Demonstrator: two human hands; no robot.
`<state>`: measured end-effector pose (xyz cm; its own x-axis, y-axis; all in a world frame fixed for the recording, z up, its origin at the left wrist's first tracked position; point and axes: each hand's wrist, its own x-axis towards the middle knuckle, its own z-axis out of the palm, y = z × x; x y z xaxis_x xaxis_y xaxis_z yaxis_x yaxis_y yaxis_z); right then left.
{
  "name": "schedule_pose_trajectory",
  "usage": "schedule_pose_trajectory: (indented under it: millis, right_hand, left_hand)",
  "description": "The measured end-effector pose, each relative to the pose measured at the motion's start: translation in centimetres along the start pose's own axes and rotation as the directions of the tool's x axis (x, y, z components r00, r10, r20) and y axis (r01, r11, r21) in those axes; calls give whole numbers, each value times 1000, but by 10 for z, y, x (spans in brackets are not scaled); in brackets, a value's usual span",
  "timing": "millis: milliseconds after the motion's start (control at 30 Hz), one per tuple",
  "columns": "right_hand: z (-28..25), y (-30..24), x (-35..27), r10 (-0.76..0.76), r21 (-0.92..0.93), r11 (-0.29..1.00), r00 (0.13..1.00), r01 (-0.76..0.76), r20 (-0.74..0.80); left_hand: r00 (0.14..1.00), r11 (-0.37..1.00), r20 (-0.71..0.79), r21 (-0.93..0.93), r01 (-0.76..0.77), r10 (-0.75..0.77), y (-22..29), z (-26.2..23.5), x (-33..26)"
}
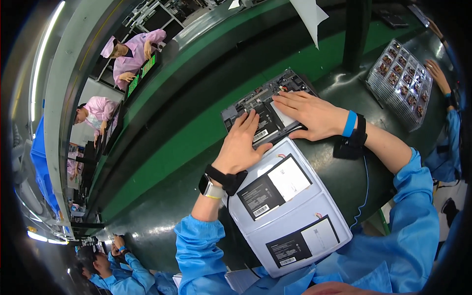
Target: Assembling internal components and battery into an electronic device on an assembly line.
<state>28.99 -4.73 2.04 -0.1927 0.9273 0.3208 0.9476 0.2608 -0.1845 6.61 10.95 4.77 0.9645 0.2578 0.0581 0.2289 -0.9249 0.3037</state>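
My left hand (pixel 242 141) lies flat with fingers stretched out over the near left part of an opened laptop base (pixel 238 109). My right hand (pixel 317 117) is spread across the same base farther right, touching a battery pack (pixel 265 119), black with a white label, that sits in it. My palms hide part of the pack. Just below my hands a white plastic tray (pixel 286 222) holds a black-and-white battery (pixel 291 182) and, nearer me, a second battery (pixel 320 236). Each has a short coloured lead.
Stacked clear trays (pixel 400 81) of small copper-coloured parts stand at the right, beside another person's hand (pixel 436 73). A blue coiled cord (pixel 365 191) hangs from my right wrist strap (pixel 355 130). A dark post (pixel 355 37) rises behind the bench. Co-workers sit at the left.
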Motion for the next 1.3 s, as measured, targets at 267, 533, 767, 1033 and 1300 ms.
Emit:
schedule_pose_trajectory:
  millis: [267, 533, 767, 1033, 1300]
  right_hand:
    - [4, -6, 0, -38, -116, 992, 999, 41, 29]
    - [12, -4, -6, 2, -99, 995, 1000, -3, -11]
    - [6, -12, -14, 92, -174, 979, 993, -104, -75]
    - [1, -7, -23, 91, -174, 979, 993, -102, -70]
    - [-14, 0, -55, 412, -24, 911, 911, -412, 16]
  left_hand:
    - [993, 989, 90, 118, -90, 80, -6, 25, 10]
    - [999, 986, 47, 163, -36, 28, -10, 20, -4]
    - [1000, 974, 6, 225, 22, -24, -19, 17, -24]
    - [998, 985, -41, 166, 52, -46, -28, 16, -32]
    - [969, 943, -25, -236, 235, -248, -59, 7, -65]
